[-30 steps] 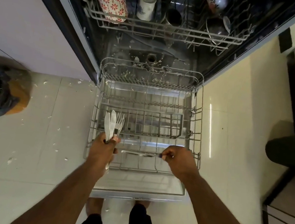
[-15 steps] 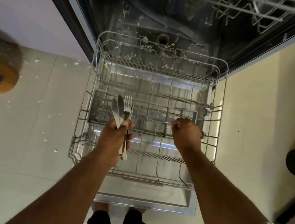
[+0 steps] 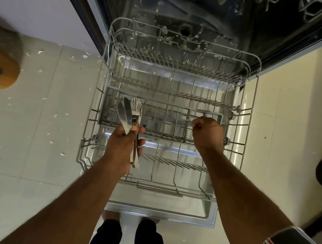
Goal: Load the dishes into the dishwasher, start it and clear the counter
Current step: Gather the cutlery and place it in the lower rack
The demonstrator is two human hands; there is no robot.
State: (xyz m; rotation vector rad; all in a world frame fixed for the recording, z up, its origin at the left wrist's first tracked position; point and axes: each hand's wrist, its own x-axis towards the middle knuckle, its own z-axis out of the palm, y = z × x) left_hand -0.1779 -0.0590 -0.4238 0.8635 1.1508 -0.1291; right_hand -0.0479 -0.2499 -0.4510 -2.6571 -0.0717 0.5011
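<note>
I see the lower rack (image 3: 242, 131) pulled out over the open dishwasher door (image 3: 157, 208), with the long cutlery basket (image 3: 156, 121) lying across its middle from the left edge toward the right. My left hand (image 3: 122, 147) grips a bundle of cutlery (image 3: 129, 116), knives and forks, their tips fanned above the basket's left end and the handles sticking out below the fist. My right hand (image 3: 207, 133) is curled over the basket's right end, pinching a thin metal utensil (image 3: 182, 120) that points left; I cannot tell what kind it is. White flecks litter the tiled floor (image 3: 33, 126) to the left of the rack.
</note>
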